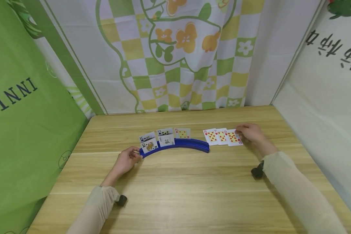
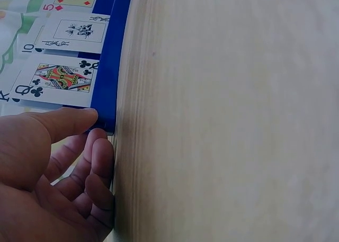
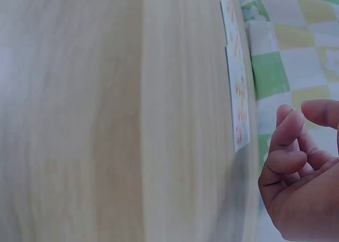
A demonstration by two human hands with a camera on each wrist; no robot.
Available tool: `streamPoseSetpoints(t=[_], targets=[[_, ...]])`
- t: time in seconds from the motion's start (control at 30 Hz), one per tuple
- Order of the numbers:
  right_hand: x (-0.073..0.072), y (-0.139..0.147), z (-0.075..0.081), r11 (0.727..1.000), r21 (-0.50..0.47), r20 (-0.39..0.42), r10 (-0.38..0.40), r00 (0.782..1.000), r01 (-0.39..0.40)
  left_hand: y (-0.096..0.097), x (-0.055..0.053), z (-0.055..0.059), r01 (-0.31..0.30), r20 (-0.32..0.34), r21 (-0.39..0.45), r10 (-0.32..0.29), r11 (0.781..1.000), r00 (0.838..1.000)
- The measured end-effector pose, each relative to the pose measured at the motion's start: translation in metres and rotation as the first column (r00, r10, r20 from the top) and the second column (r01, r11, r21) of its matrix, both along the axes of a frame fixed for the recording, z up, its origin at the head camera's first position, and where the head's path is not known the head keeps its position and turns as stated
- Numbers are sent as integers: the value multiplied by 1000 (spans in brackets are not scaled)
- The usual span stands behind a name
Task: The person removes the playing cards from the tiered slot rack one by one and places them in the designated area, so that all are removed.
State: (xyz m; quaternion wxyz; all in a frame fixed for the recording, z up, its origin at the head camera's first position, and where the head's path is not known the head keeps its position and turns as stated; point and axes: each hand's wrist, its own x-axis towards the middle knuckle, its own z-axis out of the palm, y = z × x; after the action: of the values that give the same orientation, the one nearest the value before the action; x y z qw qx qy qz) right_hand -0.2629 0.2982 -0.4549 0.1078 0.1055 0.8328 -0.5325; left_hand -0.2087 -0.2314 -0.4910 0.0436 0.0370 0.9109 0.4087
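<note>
A curved blue playing card holder [image 1: 190,142] stands on the table with several cards upright in it. At its left end are a queen of clubs [image 2: 63,78] before a black king [image 1: 144,137], then a joker [image 2: 77,31] before a black ten [image 1: 164,131], and a five of diamonds [image 1: 182,133]. My left hand [image 1: 128,160] pinches the holder's left end, thumb on top. To the right, an eight [image 1: 210,137], a seven [image 1: 221,136] and a nine of hearts [image 1: 233,137] lie overlapping. Beside the nine is my right hand [image 3: 302,173], fingers loosely bent, nothing between them.
The wooden table [image 1: 169,195] reaches back to a checked, flowered curtain [image 1: 187,84]. A green cloth [image 1: 32,130] hangs at the left and a white one [image 1: 324,113] at the right. Dark wrist devices [image 1: 257,170] sit at both sleeves.
</note>
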Motion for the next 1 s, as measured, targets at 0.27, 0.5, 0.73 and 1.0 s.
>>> streamPoseSetpoints(t=[0.27,0.5,0.73,1.0], targets=[[0,-12,6,999,4,-15,50,999,-50,0,1,1,-2,-2,-11,2,1000,1000],[2,-23,14,995,-45,8,90,996,-89,1,2,1,-3,-9,-12,3,1000,1000],[4,-32,18,993,-68,-9,92,996,-93,0,0,-2,-6,-1,10,6,1000,1000],[7,-47,25,992,-60,-30,109,994,-111,-2,0,-3,16,-31,18,-15,1000,999]])
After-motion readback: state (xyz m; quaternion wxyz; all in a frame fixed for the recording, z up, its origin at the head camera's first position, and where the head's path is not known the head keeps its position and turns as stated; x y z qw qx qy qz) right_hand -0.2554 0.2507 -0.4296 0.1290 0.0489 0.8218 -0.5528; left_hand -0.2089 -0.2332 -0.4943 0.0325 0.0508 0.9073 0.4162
